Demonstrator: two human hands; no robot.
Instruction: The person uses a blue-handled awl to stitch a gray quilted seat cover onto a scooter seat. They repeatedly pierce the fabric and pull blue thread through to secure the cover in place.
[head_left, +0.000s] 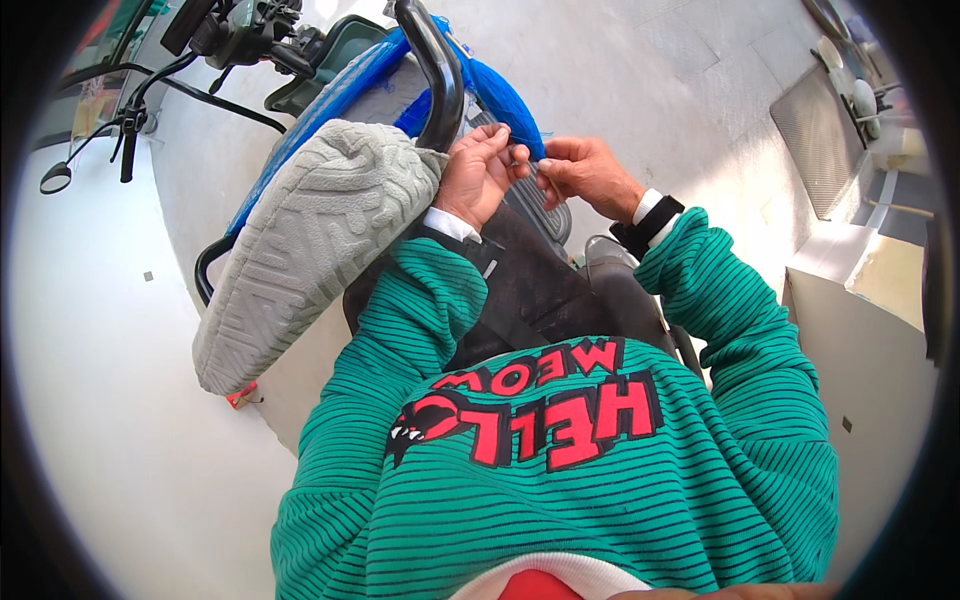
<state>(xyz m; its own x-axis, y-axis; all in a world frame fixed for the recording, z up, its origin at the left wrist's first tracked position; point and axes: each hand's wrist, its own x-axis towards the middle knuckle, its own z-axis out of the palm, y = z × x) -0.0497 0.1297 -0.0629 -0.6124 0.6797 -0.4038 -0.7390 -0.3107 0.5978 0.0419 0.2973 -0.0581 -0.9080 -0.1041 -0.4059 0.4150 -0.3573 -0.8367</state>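
My right hand (596, 176) pinches the lower end of a bunched blue mesh netting (501, 94) between thumb and fingers. Beside it my left hand (480, 172) has its thumb and index fingertips together against the netting's edge. Whether a thin strand lies between those fingertips is too small to tell. Loose blue threads stick out around the fingers. The netting runs up to a thick, curved black tube (442, 82), and more of it stretches along a frame on the left. A grey textured plush cushion (315, 247) lies against my left wrist.
Below the hands are a ridged grey footboard (544, 202) and a dark surface (532, 270). A handlebar grip (128, 154) and round mirror (55, 178) stand at upper left. On the right are a ribbed mat (817, 142) and a pale box-like block (855, 262).
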